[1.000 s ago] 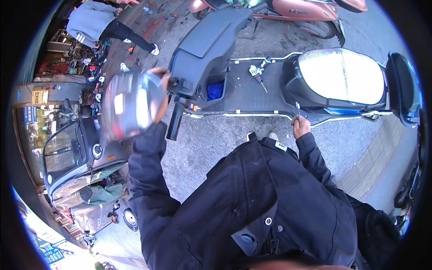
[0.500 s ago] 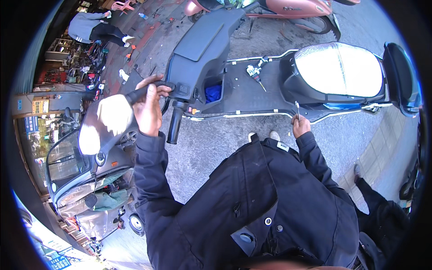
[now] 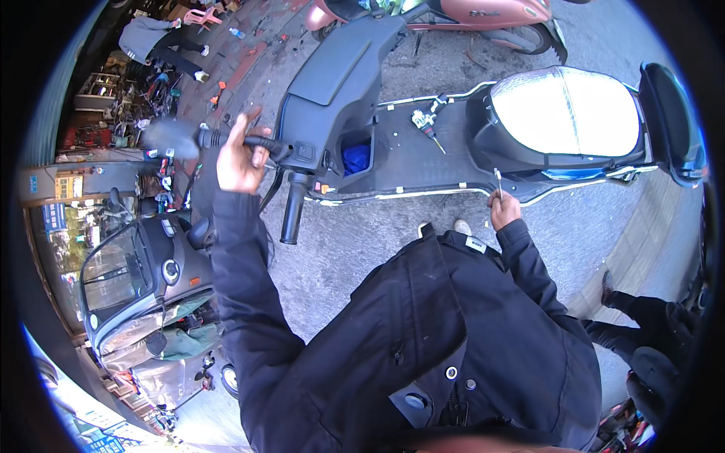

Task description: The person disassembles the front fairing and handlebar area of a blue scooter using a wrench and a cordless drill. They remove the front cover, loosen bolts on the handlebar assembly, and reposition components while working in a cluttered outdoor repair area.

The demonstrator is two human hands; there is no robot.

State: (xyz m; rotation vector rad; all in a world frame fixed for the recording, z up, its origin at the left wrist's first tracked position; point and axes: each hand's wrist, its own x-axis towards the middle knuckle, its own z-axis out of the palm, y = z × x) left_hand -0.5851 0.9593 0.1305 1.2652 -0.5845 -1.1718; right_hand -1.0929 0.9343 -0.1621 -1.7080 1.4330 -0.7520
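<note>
Your two hands are both busy: your right hand (image 3: 504, 208) pinches one thin tool (image 3: 497, 180) against the scooter's (image 3: 423, 147) footboard edge, while your left hand (image 3: 240, 155) wraps around one mirror stem (image 3: 226, 140) by the handlebar. One screwdriver (image 3: 427, 128) lies on the footboard. Beyond stands one pink scooter (image 3: 453, 15).

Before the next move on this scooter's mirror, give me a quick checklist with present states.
1. Left hand gripping the mirror stem: ok.
2. Mirror tight on its mount: cannot tell.
3. Right hand holding a thin metal tool: ok.
4. Screwdriver lying loose on the footboard: not ok, could roll.
5. Scooter steady on its stand: cannot tell.
</note>
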